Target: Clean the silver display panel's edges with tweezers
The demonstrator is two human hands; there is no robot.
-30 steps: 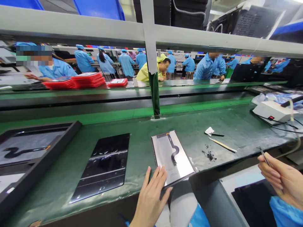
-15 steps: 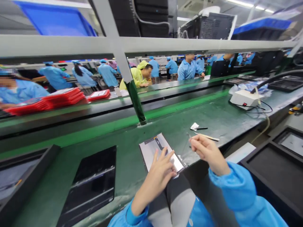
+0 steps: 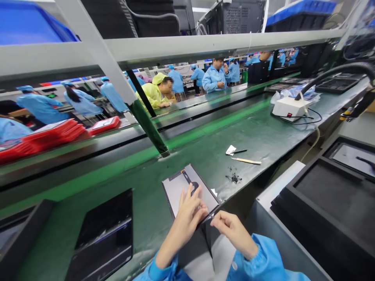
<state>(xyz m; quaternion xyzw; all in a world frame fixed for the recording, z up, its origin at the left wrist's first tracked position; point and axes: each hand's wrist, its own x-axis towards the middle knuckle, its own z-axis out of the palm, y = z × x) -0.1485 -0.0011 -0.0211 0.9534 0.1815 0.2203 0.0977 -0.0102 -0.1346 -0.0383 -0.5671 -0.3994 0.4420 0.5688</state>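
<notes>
A silver display panel with a black flex cable lies face down on the green bench mat, near its front edge. My left hand rests flat on the panel's near half, fingers stretched out. My right hand is closed in a pinch on thin tweezers, whose tip meets the panel's near right corner just beside my left fingertips.
A dark glass panel lies left of the silver one. Black scraps, a pale stick and a small white piece lie to the right. Black trays stand at right, a white box with cables behind. Other workers sit across the line.
My right hand came down from above the bench to the panel's near right corner. My left hand stayed on the panel. The view has swung to the right.
</notes>
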